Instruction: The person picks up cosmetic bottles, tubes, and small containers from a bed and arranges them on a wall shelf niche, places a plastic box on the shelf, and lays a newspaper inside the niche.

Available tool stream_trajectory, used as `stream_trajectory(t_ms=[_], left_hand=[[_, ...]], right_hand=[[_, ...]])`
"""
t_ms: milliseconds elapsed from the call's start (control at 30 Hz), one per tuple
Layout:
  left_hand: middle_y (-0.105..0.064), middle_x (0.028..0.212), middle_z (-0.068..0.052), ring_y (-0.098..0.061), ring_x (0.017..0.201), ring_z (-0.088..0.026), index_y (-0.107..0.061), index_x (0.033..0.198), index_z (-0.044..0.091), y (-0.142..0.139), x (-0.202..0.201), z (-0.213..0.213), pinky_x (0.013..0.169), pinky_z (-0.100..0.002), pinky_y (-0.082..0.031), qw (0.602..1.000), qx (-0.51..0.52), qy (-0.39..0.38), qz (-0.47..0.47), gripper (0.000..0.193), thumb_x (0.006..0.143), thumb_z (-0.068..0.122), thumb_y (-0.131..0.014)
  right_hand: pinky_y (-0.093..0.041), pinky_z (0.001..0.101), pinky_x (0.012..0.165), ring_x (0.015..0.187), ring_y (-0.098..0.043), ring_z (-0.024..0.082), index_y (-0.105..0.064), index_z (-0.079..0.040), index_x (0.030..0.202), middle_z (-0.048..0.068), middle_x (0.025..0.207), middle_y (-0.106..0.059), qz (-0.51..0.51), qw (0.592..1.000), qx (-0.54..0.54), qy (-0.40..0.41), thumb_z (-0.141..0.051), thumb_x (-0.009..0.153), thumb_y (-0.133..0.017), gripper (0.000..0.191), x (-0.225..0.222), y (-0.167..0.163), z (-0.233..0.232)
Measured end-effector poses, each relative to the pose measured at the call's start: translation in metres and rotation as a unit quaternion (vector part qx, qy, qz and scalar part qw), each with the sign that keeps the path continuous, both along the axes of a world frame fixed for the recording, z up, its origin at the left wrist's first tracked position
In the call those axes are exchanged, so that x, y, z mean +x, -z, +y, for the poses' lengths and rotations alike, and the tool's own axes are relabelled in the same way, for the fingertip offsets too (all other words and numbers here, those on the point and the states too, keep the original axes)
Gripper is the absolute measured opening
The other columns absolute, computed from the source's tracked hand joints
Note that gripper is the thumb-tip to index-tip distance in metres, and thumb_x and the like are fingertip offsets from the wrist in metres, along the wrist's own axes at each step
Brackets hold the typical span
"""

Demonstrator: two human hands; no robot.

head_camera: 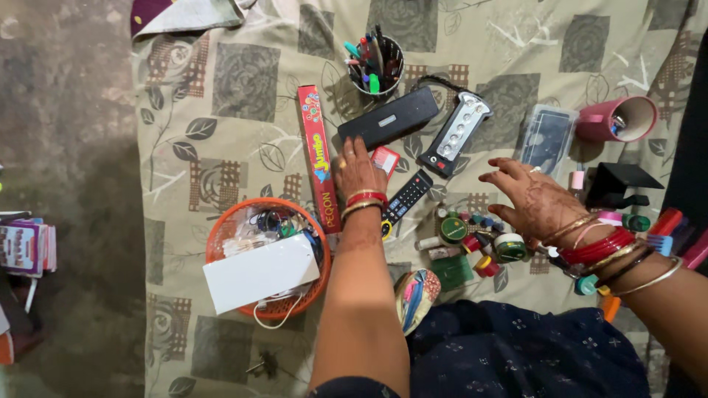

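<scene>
My left hand [357,169] rests palm down on the patterned cloth, its fingers touching the near edge of a long black box [389,118] and lying beside a small red card [385,160]. A long red carton [318,156] lies just left of that hand. My right hand [529,197] hovers with fingers spread above a cluster of small round tins and bottles [472,239], holding nothing. A black remote control [404,197] lies between the two hands. Both wrists wear red and gold bangles.
An orange basket [221,239] at the left holds a white box and cords. A cup of pens [376,65], a grey-and-black device [457,133], a clear plastic case [547,138], a pink mug [618,119] on its side and a black stand [622,181] lie farther back. Books [26,247] sit on the floor at left.
</scene>
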State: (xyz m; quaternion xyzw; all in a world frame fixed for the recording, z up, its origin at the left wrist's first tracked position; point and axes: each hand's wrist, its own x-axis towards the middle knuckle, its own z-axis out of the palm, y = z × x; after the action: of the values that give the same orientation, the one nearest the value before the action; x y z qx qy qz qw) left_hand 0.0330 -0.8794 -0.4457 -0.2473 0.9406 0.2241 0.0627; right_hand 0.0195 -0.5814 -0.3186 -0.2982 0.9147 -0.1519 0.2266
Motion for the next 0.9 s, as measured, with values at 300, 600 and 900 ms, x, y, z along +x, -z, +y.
stream_trajectory(t_ms=[300, 600, 900], left_hand=[[-0.024, 0.166, -0.007, -0.024, 0.152, -0.031, -0.025, 0.159, 0.013, 0.036, -0.049, -0.024, 0.116, -0.059, -0.027, 0.99, -0.063, 0.077, -0.099, 0.086, 0.086, 0.024, -0.068], [-0.05, 0.149, -0.012, -0.05, 0.134, -0.034, -0.044, 0.148, 0.014, 0.096, -0.059, -0.033, 0.112, -0.053, -0.041, 0.969, -0.212, 0.122, -0.015, 0.065, 0.091, 0.021, -0.075], [-0.053, 0.137, -0.014, -0.055, 0.126, -0.034, -0.046, 0.14, 0.004, 0.007, -0.046, -0.004, 0.099, -0.049, -0.051, 0.977, -0.134, 0.165, -0.024, 0.077, 0.074, 0.017, -0.083]], right_hand=[[-0.05, 0.0436, 0.101, 0.125, -0.055, 0.039, -0.057, -0.011, 0.127, 0.016, 0.144, -0.049, -0.012, 1.0, -0.027, 0.009, -0.025, 0.082, -0.074, 0.051, -0.011, 0.024, -0.017], [-0.05, 0.0437, 0.098, 0.124, -0.056, 0.037, -0.058, -0.014, 0.128, 0.013, 0.142, -0.051, -0.023, 0.999, -0.013, 0.023, -0.023, 0.08, -0.075, 0.052, -0.007, 0.046, -0.006], [-0.052, 0.0435, 0.096, 0.119, -0.06, 0.037, -0.059, -0.016, 0.13, 0.011, 0.144, -0.05, -0.046, 0.996, -0.002, 0.077, -0.024, 0.079, -0.076, 0.055, 0.005, 0.019, 0.013]])
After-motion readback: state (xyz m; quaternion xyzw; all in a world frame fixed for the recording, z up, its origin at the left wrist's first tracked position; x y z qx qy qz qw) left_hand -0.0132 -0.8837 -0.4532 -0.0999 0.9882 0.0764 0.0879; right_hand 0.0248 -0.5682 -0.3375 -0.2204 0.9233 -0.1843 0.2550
